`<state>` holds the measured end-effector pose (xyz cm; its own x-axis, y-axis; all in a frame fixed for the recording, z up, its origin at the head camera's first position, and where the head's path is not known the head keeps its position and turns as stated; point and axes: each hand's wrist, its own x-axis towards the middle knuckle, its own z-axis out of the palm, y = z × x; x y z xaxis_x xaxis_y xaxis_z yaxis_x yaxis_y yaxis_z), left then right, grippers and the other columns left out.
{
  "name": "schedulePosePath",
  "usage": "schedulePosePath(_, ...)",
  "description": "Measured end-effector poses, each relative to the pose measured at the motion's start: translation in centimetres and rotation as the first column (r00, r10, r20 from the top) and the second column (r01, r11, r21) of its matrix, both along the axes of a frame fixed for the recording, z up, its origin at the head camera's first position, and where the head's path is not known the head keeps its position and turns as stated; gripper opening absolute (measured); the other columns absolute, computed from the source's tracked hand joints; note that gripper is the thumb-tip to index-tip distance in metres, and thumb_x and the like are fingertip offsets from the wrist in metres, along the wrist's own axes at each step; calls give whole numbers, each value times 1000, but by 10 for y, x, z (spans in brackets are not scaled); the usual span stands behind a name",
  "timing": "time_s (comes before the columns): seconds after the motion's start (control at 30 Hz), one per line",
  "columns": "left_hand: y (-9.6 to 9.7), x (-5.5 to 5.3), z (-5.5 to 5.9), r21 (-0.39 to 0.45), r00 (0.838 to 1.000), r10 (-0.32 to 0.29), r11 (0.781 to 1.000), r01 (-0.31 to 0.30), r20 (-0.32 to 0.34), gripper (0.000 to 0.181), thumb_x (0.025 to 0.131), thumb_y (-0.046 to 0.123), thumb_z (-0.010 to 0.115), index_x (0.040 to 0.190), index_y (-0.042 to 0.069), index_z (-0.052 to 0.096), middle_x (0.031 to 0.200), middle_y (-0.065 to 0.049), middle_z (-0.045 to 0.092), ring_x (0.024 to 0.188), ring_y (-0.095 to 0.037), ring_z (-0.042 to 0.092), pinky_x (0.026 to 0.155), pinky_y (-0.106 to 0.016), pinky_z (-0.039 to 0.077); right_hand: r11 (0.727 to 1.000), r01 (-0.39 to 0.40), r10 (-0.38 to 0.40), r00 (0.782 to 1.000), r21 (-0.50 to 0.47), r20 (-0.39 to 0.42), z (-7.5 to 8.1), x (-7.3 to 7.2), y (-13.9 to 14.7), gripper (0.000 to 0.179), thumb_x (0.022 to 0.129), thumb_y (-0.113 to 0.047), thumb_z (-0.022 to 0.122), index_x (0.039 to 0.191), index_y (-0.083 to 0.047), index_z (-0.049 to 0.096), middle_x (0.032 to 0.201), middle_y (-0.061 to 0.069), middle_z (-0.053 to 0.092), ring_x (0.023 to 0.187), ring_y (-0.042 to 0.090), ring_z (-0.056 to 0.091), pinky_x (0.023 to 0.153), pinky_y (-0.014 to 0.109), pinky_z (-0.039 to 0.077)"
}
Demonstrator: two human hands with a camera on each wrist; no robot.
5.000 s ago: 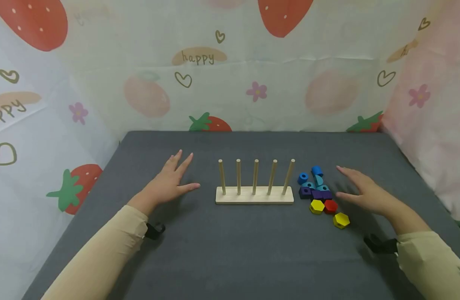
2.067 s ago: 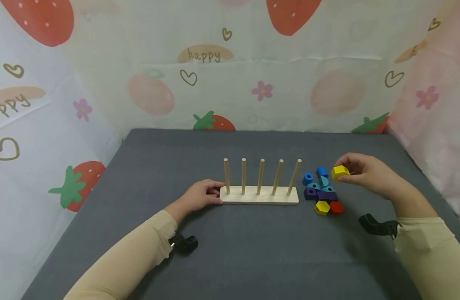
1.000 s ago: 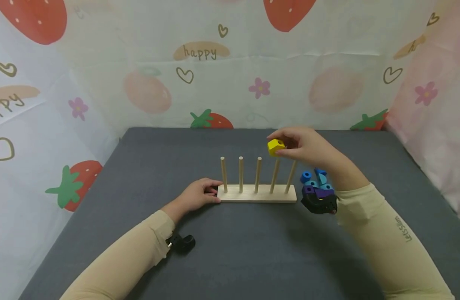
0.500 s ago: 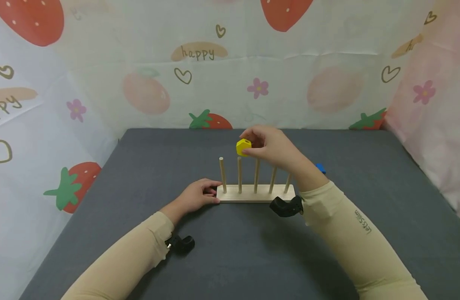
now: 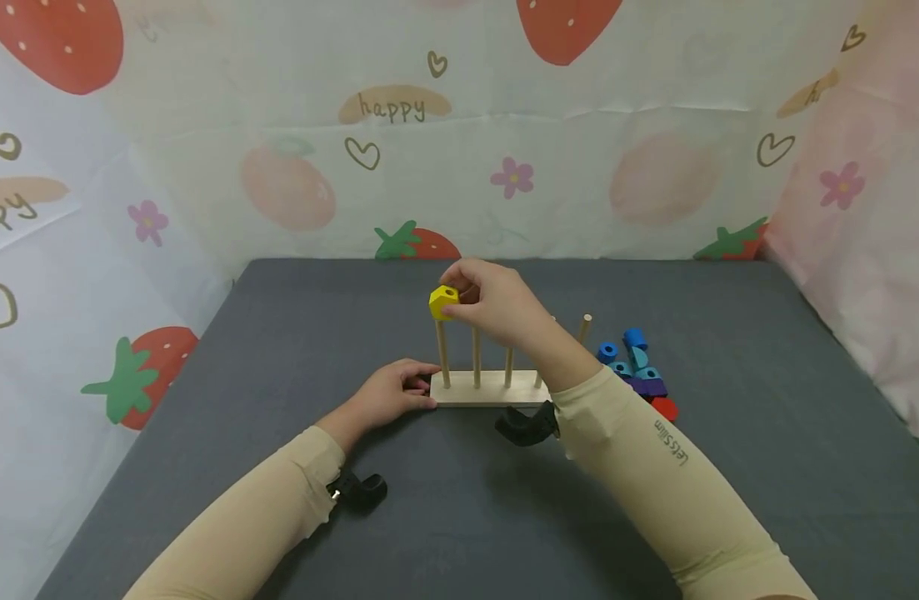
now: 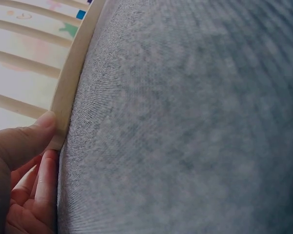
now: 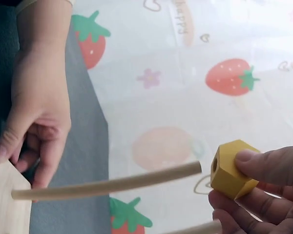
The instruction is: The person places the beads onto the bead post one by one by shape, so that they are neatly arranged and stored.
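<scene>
At about 9 o'clock of the wooden peg rack, the left hand grips its end, seemingly to steady it, while at 12 o'clock the right hand pinches a yellow hexagonal bead, its hole facing the leftmost peg, just above that peg's tip.

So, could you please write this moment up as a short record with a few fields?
right hand: the right hand pinches a yellow hexagonal block just above the tip of the leftmost peg
left hand: the left hand grips the left end of the wooden peg board
pegs: all bare, no block threaded yet
loose blocks: blue, purple and red blocks lie right of the board
surface: grey cloth table
</scene>
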<state>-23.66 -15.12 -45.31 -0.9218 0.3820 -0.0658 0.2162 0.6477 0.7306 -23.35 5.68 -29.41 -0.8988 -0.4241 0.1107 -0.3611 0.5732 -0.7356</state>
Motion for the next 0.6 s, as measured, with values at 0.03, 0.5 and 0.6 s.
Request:
schedulePosePath(0.03, 0, 0, 0, -1, 1000, 0, 1000, 0, -2, 50, 76, 24, 75, 122, 16, 59, 104, 1, 58, 90, -11, 55, 79, -29, 48, 1000, 3, -3, 1000, -2, -1, -1, 0, -1, 28, 84, -18, 67, 109, -14, 58, 102, 0, 59, 90, 13, 57, 75, 26, 50)
schedulePosePath(0.5, 1, 0, 0, 11, 1000, -15, 1000, 15, -17, 48, 76, 21, 75, 122, 14, 59, 103, 0, 58, 92, -12, 57, 81, -31, 48, 999, 34, -34, 999, -1, 24, -9, 3, -8, 22, 84, -20, 67, 104, -17, 58, 99, -2, 59, 89, 12, 58, 75, 28, 50)
schedulePosePath(0.6, 0, 0, -1, 9, 1000, -10, 1000, 11, -12, 48, 77, 21, 74, 122, 14, 59, 102, 1, 58, 92, -12, 57, 81, -31, 48, 999, 46, -45, 998, -21, 37, -11, 4, -10, 22, 85, -20, 66, 105, -17, 58, 100, -2, 59, 90, 12, 59, 75, 29, 50)
